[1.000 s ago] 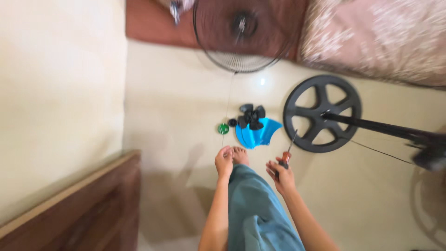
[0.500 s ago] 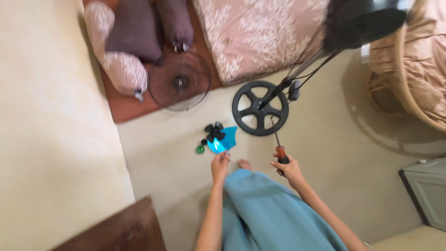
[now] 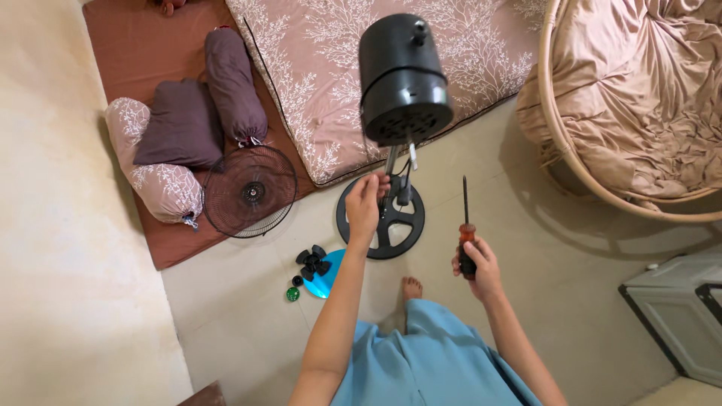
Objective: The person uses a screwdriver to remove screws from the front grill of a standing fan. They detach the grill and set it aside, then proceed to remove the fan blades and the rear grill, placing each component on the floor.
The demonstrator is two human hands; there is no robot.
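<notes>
Fingers of the left hand (image 3: 366, 197) pinch the thin pole (image 3: 389, 162) just under the black fan motor (image 3: 401, 75), which stands on its round base (image 3: 380, 239) by the mattress (image 3: 331, 68). The right hand (image 3: 475, 267) is closed around a screwdriver (image 3: 465, 225), tip up. The fan looks half apart: grille (image 3: 250, 191) and blue blade (image 3: 328, 275) lie on the floor. Next, I think, the tip must meet 1 screw.

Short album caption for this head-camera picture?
Left hand grips a stripped fan's pole; right hand holds a screwdriver.
</notes>
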